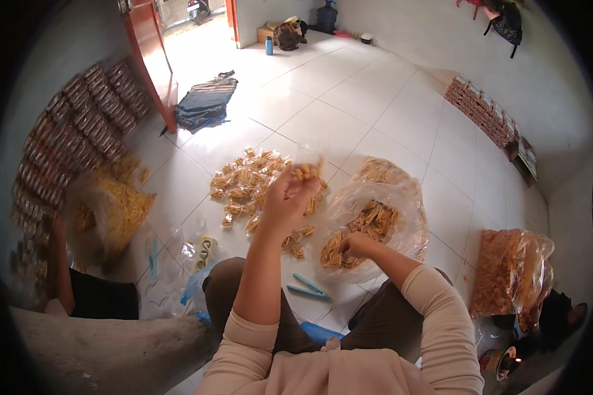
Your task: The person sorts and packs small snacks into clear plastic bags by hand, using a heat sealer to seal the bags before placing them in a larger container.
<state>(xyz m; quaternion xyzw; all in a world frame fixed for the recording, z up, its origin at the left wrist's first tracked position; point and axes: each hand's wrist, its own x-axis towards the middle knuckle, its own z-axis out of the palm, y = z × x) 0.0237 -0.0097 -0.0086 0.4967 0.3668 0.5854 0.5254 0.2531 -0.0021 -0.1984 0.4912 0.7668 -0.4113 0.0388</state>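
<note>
My left hand (290,191) is raised with fingers closed around a small clear bag of snack sticks (307,172), partly hidden by the hand. My right hand (356,245) reaches into a large open plastic bag (394,184) of brown snack sticks (375,217). Its fingers are curled among the sticks; what they grip is unclear. Beyond my left hand, many small filled packets (240,174) lie loosely on the tiled floor. A light-blue plastic clip-like tool (308,289) lies between my knees and the large bag.
A co-worker's arm (58,257) is beside a bag of yellow snacks (112,217) and stacked packets (79,118) at left. At right are another bulky bag (501,270) and stacked packs (478,108). An open red door (148,59), dark folded sacks (204,102) and a bottle (269,45) stand or lie farther off.
</note>
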